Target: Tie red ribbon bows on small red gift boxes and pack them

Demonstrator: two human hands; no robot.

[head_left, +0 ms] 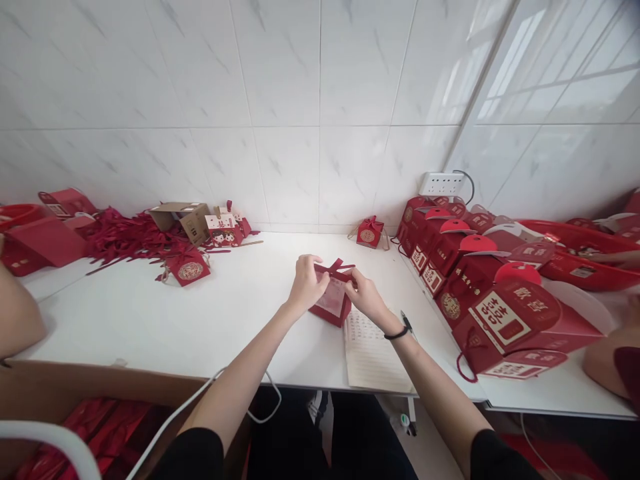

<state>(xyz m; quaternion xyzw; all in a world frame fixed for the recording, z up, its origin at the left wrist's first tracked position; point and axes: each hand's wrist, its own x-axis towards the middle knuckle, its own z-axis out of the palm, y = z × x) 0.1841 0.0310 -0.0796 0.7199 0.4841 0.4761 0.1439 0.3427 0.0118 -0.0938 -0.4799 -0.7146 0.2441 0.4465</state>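
- Left hand (309,281) and right hand (365,292) pinch the ribbon (337,266) atop the red gift box (331,301), midway between the table's (175,327) front and back edges; fingers partly hide it.
- Notebook (373,363) at the front edge: handwriting too small to read.

Single head-worn camera views at close range, facing forward and down from the near edge of a flat white table (165,327) toward a glossy, grey-veined white tiled wall (285,73).

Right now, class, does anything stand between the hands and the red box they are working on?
Nothing visible does: the left hand and right hand are both at the ribbon atop the red box.
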